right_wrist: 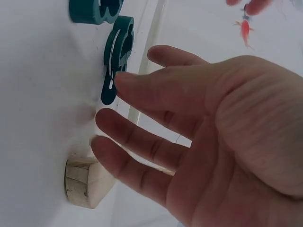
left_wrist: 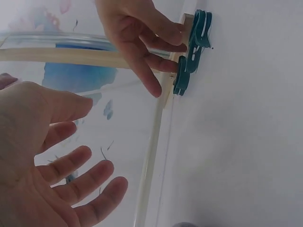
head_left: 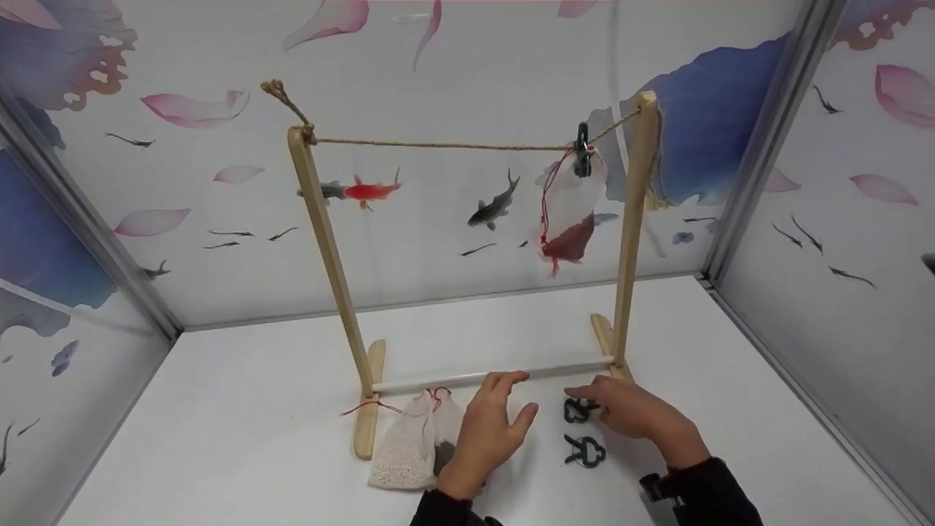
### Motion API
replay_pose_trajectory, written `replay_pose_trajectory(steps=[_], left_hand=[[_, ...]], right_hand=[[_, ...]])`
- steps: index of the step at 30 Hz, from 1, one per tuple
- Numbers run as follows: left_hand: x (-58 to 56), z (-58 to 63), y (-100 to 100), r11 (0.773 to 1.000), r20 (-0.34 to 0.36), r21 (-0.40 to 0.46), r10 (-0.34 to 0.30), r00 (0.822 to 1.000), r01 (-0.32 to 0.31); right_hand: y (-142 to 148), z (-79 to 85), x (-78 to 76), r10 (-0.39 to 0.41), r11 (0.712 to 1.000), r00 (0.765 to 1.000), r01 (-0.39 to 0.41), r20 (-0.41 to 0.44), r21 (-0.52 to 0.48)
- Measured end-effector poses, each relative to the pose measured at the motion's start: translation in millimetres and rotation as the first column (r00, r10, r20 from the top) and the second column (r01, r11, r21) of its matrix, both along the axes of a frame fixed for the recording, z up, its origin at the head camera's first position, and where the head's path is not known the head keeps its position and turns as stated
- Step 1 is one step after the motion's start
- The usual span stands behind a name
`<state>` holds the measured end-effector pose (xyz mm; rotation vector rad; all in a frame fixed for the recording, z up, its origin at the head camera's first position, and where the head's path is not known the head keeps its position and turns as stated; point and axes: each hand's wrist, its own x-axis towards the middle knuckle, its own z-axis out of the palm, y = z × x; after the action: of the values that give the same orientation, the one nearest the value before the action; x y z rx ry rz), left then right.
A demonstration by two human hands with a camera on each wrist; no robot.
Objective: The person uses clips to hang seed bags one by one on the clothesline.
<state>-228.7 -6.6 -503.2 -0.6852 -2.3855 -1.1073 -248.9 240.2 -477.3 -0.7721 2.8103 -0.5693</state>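
Note:
My right hand (head_left: 643, 413) is at a dark green clip (head_left: 577, 411) lying on the white table. In the right wrist view, the thumb tip reaches the handle of that clip (right_wrist: 118, 52), and the other fingers are extended. A second green clip (head_left: 586, 452) lies just nearer to me. My left hand (head_left: 486, 435) hovers with spread fingers and holds nothing. Beneath and beside it are a mesh pouch of pale grains (head_left: 402, 456) and a pouch with dark contents (head_left: 444, 442), partly hidden by the hand.
A wooden frame (head_left: 632, 241) carries a rope (head_left: 438, 145) across its top. From the rope's right part hangs a pouch with red contents (head_left: 570, 219), held by a dark clip (head_left: 582, 150). A white rod (head_left: 453, 380) joins the frame's feet. Printed panels enclose the table.

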Motion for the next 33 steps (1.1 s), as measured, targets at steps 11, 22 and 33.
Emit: replay_pose_trajectory(steps=[11, 22, 33], left_hand=[[7.6, -12.3, 4, 0.988, 0.248, -0.135, -0.04, 0.968, 0.076], [9.4, -8.3, 1, 0.955, 0.32, -0.259, -0.054, 0.946, 0.142], [11.0, -6.2, -3, 0.941, 0.319, -0.295, -0.064, 0.945, 0.164]], right_hand=[[-4, -10.2, -1.7, -0.155, 0.987, 0.987, 0.154, 0.037, 0.044], [-13, -12.0, -3.2, -0.213, 0.977, 0.977, 0.213, 0.019, -0.009], [-23, -7.7, 2.9, -0.103, 0.995, 0.991, 0.101, -0.081, -0.024]])
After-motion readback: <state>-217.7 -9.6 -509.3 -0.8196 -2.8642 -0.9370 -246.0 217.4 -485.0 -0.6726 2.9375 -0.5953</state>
